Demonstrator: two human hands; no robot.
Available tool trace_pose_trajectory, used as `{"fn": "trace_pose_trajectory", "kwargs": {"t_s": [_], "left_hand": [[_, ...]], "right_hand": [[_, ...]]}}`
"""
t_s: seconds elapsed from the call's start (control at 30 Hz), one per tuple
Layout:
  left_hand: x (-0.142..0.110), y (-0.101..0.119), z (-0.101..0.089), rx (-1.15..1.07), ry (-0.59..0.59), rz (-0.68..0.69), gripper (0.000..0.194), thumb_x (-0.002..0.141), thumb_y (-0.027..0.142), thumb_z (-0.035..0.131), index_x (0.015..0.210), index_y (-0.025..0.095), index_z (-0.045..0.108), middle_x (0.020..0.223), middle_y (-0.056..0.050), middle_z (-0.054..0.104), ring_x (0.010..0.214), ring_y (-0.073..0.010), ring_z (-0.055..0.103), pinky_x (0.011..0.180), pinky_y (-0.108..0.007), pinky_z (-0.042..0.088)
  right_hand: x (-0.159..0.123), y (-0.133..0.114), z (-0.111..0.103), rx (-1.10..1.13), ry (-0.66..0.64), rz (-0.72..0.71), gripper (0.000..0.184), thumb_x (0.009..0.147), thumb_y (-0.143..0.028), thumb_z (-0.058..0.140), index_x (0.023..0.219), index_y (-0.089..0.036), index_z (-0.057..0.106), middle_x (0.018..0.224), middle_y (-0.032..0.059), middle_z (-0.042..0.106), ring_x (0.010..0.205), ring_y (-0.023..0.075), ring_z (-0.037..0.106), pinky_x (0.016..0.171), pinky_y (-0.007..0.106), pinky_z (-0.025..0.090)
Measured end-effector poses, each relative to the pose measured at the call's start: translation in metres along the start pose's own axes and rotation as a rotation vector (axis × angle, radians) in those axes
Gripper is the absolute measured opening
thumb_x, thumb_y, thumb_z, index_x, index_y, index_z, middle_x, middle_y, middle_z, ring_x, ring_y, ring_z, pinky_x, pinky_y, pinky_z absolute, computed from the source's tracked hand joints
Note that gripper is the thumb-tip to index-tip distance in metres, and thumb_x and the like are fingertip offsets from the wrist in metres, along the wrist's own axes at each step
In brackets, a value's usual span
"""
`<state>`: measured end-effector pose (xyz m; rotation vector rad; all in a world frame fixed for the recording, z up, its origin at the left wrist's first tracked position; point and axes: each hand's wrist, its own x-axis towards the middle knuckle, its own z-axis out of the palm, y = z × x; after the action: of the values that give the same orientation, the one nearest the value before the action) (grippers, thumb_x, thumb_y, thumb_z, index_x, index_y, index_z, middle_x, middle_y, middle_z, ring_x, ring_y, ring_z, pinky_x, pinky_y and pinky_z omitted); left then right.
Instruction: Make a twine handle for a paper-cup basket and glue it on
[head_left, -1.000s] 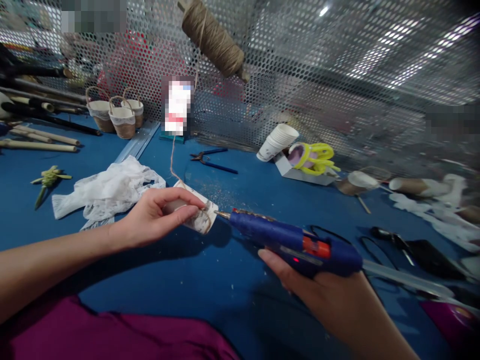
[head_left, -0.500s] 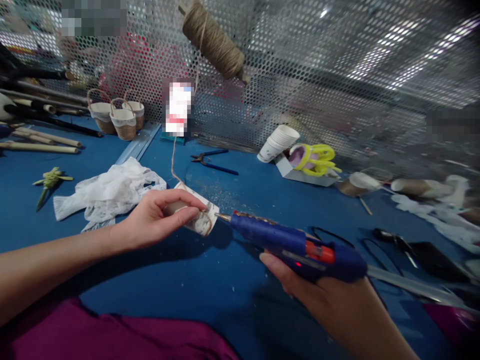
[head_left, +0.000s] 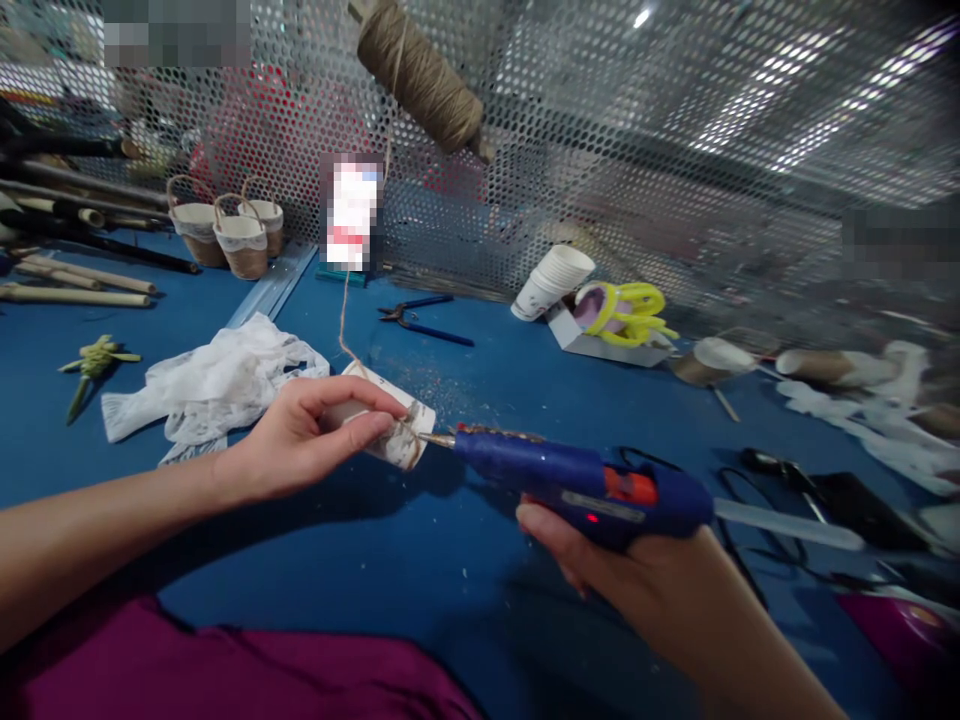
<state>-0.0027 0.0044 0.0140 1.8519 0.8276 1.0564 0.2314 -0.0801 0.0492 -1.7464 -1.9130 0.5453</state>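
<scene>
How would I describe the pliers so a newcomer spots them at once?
On the blue table, look toward the perforated metal screen at the back. Just in front of it, left of the tilted stack of white paper cups, lie the pliers. Two blue handles spread in a V set them apart from the pale cups.

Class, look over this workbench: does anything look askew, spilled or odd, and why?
The stacked cups tilt beside the white box rather than standing upright. Pale specks litter the blue table beyond the held cup, perhaps stray scraps.
</scene>
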Motion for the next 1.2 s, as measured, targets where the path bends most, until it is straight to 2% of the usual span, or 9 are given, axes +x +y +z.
{"fn": "trace_pose_trajectory", "kwargs": {"t_s": [0.1,0.23,0.37,0.53,0.63,0.73,0.87,1.0,1.2], "left_hand": [[-0.001,0.000,0.000,-0.011,0.010,0.018,0.013,0.077,0.019,0.056,0.081,0.014,0.067,0.053,0.002,0.058,0.034,-0.0027,0.029,0.031,-0.016,0.021],[-0.002,0.000,-0.001,0.001,0.038,0.032,0.012,0.076,0.020,0.057,0.080,0.014,0.068,0.060,0.000,0.064,0.036,-0.0028,0.033,0.032,-0.016,0.024],[-0.002,0.001,-0.001,-0.001,0.038,0.024,0.012,0.075,0.019,0.058,0.079,0.014,0.067,0.053,0.001,0.061,0.033,-0.0023,0.030,0.030,-0.015,0.021],[-0.002,0.002,-0.001,0.003,0.044,0.039,0.012,0.075,0.019,0.059,0.080,0.013,0.068,0.062,-0.002,0.066,0.036,-0.0029,0.035,0.032,-0.015,0.026],[-0.003,0.002,-0.002,0.013,0.051,0.052,0.011,0.075,0.018,0.058,0.079,0.014,0.068,0.057,0.000,0.064,0.035,-0.0024,0.033,0.031,-0.015,0.024],[-0.003,0.002,-0.002,0.031,0.055,0.068,0.011,0.075,0.018,0.058,0.079,0.014,0.068,0.052,0.001,0.061,0.033,-0.0026,0.032,0.031,-0.015,0.023],[-0.004,0.001,-0.002,0.048,0.055,0.076,0.013,0.076,0.021,0.058,0.079,0.013,0.067,0.053,0.000,0.061,0.034,-0.0043,0.035,0.032,-0.017,0.025],[-0.005,0.001,-0.001,0.026,0.061,0.079,0.012,0.077,0.020,0.058,0.079,0.014,0.067,0.049,0.002,0.058,0.033,-0.0036,0.032,0.032,-0.017,0.023],[-0.004,0.001,-0.001,-0.022,0.065,0.083,0.009,0.075,0.016,0.059,0.079,0.015,0.067,0.056,0.002,0.062,0.033,-0.0018,0.031,0.031,-0.016,0.021]], "right_hand": [[0.000,0.000,0.000,0.042,0.013,0.066,0.040,0.078,-0.051,0.052,0.050,-0.022,0.052,0.039,-0.0032,0.050,0.038,0.0113,0.050,0.043,0.024,0.043],[-0.001,0.000,0.000,0.127,-0.020,0.107,0.047,0.077,-0.055,0.051,0.044,-0.021,0.048,0.040,-0.0028,0.047,0.038,0.0100,0.048,0.043,0.023,0.043],[0.001,-0.002,-0.001,0.173,-0.060,0.130,0.040,0.077,-0.051,0.053,0.049,-0.021,0.051,0.041,-0.0036,0.047,0.038,0.0093,0.047,0.042,0.021,0.042],[0.004,-0.002,0.000,0.190,-0.026,0.114,0.041,0.077,-0.048,0.054,0.047,-0.021,0.048,0.038,-0.0039,0.045,0.037,0.0090,0.045,0.043,0.022,0.042],[0.003,-0.002,0.001,0.246,-0.032,0.125,0.032,0.076,-0.046,0.055,0.057,-0.020,0.058,0.040,-0.0044,0.046,0.039,0.0093,0.047,0.042,0.021,0.043],[0.005,-0.002,0.001,0.299,-0.061,0.156,0.026,0.075,-0.044,0.057,0.065,-0.020,0.059,0.040,-0.0060,0.045,0.037,0.0090,0.045,0.041,0.021,0.042],[0.010,-0.001,0.000,0.288,-0.082,0.183,0.028,0.078,-0.043,0.056,0.063,-0.019,0.058,0.036,-0.0060,0.045,0.035,0.0087,0.042,0.041,0.022,0.039],[0.010,-0.002,0.000,0.377,-0.117,0.185,0.025,0.077,-0.042,0.057,0.066,-0.019,0.057,0.036,-0.0073,0.044,0.035,0.0081,0.041,0.042,0.022,0.039],[0.014,-0.001,0.001,0.425,-0.117,0.212,0.028,0.076,-0.042,0.057,0.061,-0.019,0.056,0.034,-0.0070,0.044,0.032,0.0076,0.039,0.039,0.022,0.037]]}}
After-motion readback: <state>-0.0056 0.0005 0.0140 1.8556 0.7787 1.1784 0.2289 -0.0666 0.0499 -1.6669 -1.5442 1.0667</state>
